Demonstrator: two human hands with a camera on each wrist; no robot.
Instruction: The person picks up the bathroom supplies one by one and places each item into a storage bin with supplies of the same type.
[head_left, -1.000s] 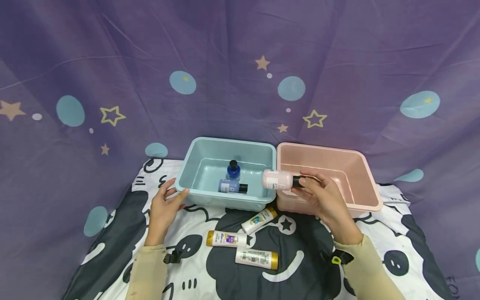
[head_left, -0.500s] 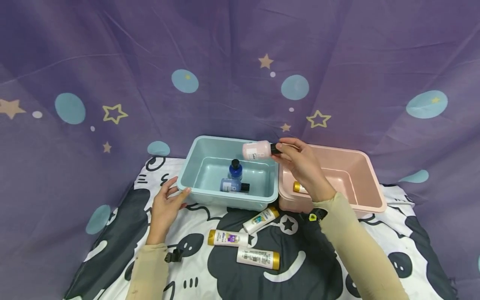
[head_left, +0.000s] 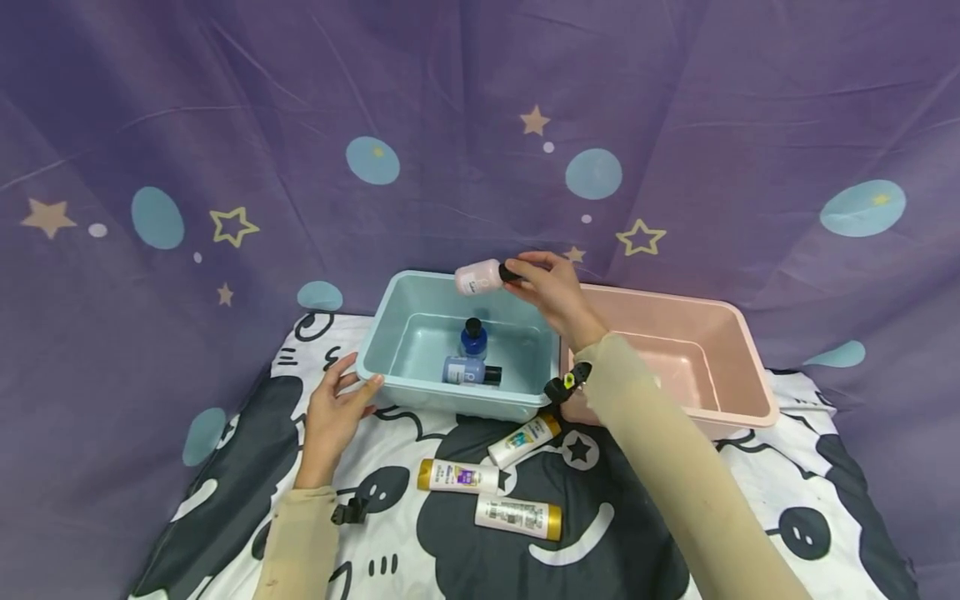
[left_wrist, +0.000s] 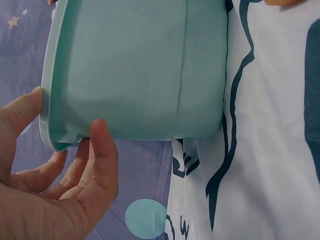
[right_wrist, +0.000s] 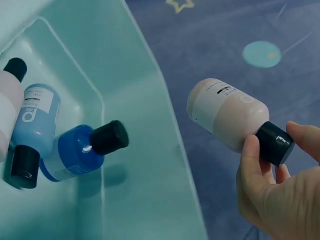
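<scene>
My right hand [head_left: 551, 293] pinches a pale pink bottle [head_left: 477, 277] by its black cap. The bottle lies sideways in the air near the back rim of the light blue bin [head_left: 405, 385]. My left hand [head_left: 333, 421] grips that bin's front left corner; in the left wrist view, fingers [left_wrist: 102, 145] touch its rim and wall. Inside the bin are a dark blue bottle [head_left: 473, 340] and a light blue bottle [head_left: 465, 370], both black-capped. The right wrist view also shows another pale pink bottle [right_wrist: 9, 107] in there, partly cut off.
A pink bin [head_left: 738, 358] stands right beside the blue one, partly behind my right forearm. Several white tubes with gold caps lie on the patterned cloth in front: an angled tube [head_left: 522, 442], a middle tube [head_left: 459, 477] and a near tube [head_left: 517, 517]. A purple curtain [head_left: 450, 100] hangs behind.
My right hand has carried the pale pink bottle left and toward the back, from between the bins to the blue bin's back rim. My left hand has stayed on the corner.
</scene>
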